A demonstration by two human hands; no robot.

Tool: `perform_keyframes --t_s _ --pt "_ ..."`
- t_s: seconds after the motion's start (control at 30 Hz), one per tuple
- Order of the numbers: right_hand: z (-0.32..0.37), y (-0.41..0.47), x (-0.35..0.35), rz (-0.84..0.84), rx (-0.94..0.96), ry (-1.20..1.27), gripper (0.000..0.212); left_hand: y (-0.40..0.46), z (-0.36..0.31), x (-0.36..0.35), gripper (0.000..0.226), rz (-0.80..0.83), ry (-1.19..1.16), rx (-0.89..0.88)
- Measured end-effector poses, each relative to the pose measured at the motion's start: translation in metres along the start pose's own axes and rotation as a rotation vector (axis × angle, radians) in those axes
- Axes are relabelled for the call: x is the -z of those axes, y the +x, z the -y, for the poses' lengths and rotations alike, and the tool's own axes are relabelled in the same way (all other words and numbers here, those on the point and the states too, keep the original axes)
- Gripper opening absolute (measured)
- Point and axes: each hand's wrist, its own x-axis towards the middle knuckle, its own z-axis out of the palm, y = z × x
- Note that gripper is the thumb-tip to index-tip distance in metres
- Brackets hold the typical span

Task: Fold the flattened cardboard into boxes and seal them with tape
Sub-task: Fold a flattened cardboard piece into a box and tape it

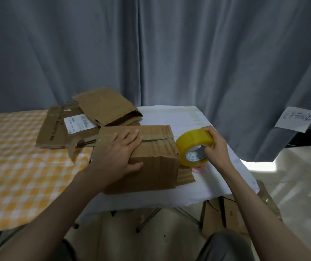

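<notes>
A folded brown cardboard box [156, 162] stands on the white-covered part of the table, its top flaps closed with a seam running left to right. My left hand [120, 151] presses flat on the box's top near its left end, thumb down the front face. My right hand [215, 146] grips a yellow roll of tape [192, 146] held on edge right beside the box's right end. A strip of tape appears to run along the top seam. A pile of flattened cardboard [72, 127] lies behind the box, to the left.
The table carries an orange checked cloth [19, 166] on the left and a white cloth [203, 183] on the right. A small pink object [199, 168] lies under the roll. More cardboard [224, 215] leans on the floor at right. A grey curtain hangs behind.
</notes>
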Motion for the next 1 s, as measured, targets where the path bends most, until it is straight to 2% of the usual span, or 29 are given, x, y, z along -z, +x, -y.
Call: perform_keyframes --t_s 0.1,0.2,0.3,0.47,0.63,0.73,0.87,1.0 --pt "0.003 0.005 -0.008 0.006 0.022 0.017 0.053 0.025 -0.008 -0.003 0.102 0.019 -0.124 -0.113" --pt "0.005 0.004 -0.015 -0.005 0.029 0.013 0.051 0.046 -0.019 -0.011 0.112 0.032 -0.145 -0.173" --pt "0.003 0.003 -0.011 0.022 0.064 -0.031 0.053 0.049 -0.021 -0.015 0.106 0.046 -0.192 -0.155" --pt "0.008 0.017 -0.002 0.147 0.248 -0.201 0.058 0.038 -0.022 -0.015 0.097 0.048 -0.236 -0.137" --pt "-0.004 0.023 -0.003 0.191 0.246 -0.242 0.058 0.037 -0.024 -0.009 0.096 0.074 -0.237 -0.133" --pt "-0.018 0.017 -0.011 0.225 0.182 -0.196 0.053 0.039 -0.022 -0.008 0.098 0.117 -0.204 -0.13" --pt "-0.027 0.017 -0.017 0.223 -0.015 -0.039 0.051 0.042 -0.021 -0.009 0.102 0.137 -0.174 -0.12" --pt "-0.041 0.002 0.003 0.305 -0.287 0.098 0.08 0.043 -0.019 -0.011 0.11 0.146 -0.173 -0.12"
